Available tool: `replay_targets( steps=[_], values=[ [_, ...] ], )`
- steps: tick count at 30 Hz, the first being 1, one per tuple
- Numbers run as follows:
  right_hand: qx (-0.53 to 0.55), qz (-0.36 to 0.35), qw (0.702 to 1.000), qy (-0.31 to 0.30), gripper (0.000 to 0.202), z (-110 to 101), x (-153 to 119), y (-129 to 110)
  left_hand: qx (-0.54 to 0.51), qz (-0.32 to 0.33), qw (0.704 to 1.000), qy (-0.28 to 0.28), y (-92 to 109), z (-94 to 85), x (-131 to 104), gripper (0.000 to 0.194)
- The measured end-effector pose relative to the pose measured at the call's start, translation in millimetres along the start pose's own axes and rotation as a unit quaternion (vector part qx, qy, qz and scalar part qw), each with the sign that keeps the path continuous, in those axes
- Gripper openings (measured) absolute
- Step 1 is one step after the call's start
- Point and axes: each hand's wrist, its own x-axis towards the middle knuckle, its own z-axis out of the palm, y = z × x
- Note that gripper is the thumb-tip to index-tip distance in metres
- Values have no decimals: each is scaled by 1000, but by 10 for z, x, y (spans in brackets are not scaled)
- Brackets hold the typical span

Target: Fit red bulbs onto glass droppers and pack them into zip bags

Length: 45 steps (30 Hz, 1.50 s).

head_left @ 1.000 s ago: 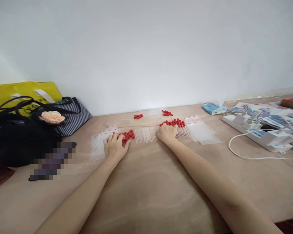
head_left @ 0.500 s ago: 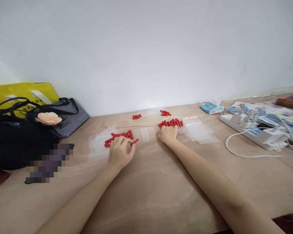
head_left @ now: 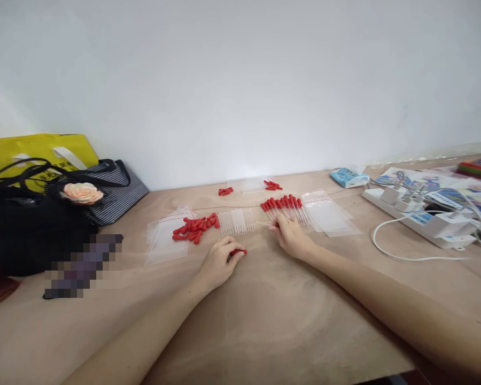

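Note:
Pinched between the fingertips of my left hand [head_left: 218,264] is a red rubber dropper bulb [head_left: 243,251], just above the table. My right hand [head_left: 294,238] grips a thin clear dropper tube [head_left: 263,223], which points left toward the loose tubes. Close behind that hand lies a row of droppers [head_left: 282,203] with red bulbs on their far ends; my fingers hide part of their stems. A pile of loose red bulbs [head_left: 192,229] rests beyond my left hand. Between the pile and the droppers, bare clear tubes [head_left: 237,222] lie side by side.
Clear zip bags lie at left [head_left: 162,251] and right [head_left: 328,214]. Farther back are small groups of red bulbs [head_left: 225,191]. A white power strip [head_left: 417,219] with a looping cable and a blue packet [head_left: 348,177] sit right. A black bag [head_left: 36,230] stands left.
My left hand has moved right and nearer with a red bulb, away from the pile. My right hand has drawn back from the dropper row and now holds a bare tube.

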Motion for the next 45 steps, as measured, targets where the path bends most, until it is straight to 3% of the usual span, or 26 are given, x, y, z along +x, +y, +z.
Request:
replay_targets(
  steps=[6, 13, 25, 33, 45],
  values=[
    [137, -76, 988, -6, 14, -58, -263, -4, -46, -21, 999, -5, 62, 26, -1, 12],
    [125, -116, 985, -9, 17, -25, -263, -221, -113, -10, 993, -22, 29, 17, 2, 17],
    [108, -152, 982, -22, 16, -24, -284, -259, -98, -30, 995, 17, 73, 50, 2, 15],
    [26, -207, 978, -19, 22, -27, -288, -232, 8, 60, 998, -5, 108, 56, -23, 16],
    [67, -210, 975, -36, 22, 14, -272, -303, 16, 113, 993, 3, 117, 76, -26, 17]
  ],
)
